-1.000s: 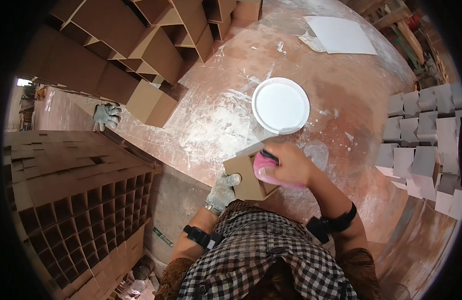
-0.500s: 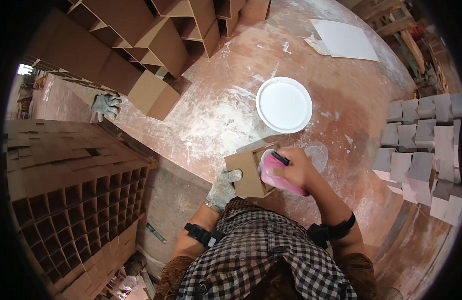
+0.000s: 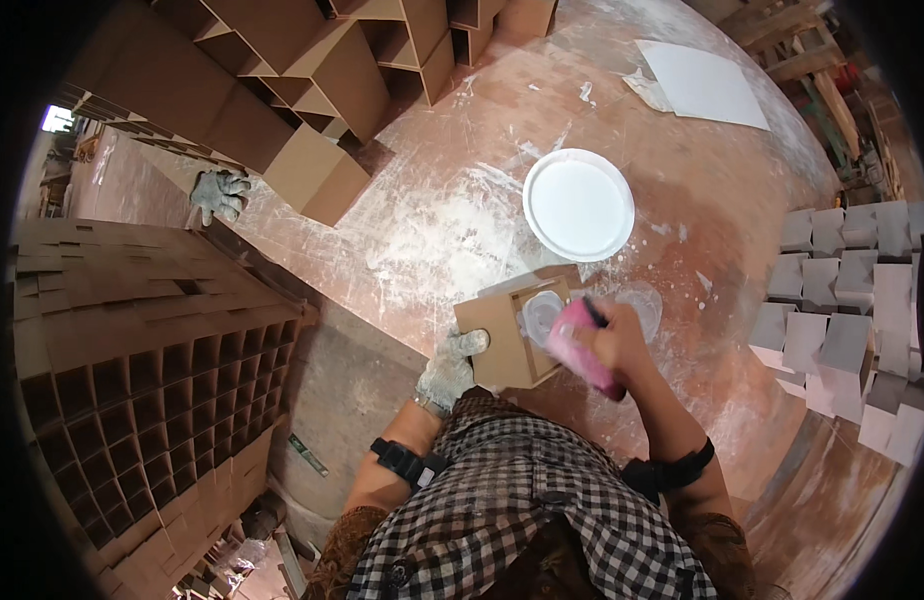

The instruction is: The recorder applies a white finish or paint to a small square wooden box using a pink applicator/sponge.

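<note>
My left hand (image 3: pixel 450 362), in a dirty whitish glove, grips the near left side of a brown cardboard box (image 3: pixel 500 338), its thumb on the top face. The box's right part has a framed recess, and a round translucent piece (image 3: pixel 544 318) shows there. My bare right hand (image 3: pixel 620 340) is closed round a pink handheld object with a black strip (image 3: pixel 587 350), blurred by motion; its exact kind is unclear. It hovers over the box's right edge, just beside the round piece. Beyond the box lies a round white dish (image 3: pixel 579 205).
Open brown cardboard boxes (image 3: pixel 347 85) are stacked at the far left. A gridded cardboard stack (image 3: pixel 152 400) stands at left, near a loose grey glove (image 3: pixel 220 195). Rows of pale boxes (image 3: pixel 832 300) stand at right. A white sheet (image 3: pixel 707 85) lies at the back right.
My right hand has moved the pink object rightward, off the box's recess, and the round translucent piece now shows. My left hand keeps its grip on the box.
</note>
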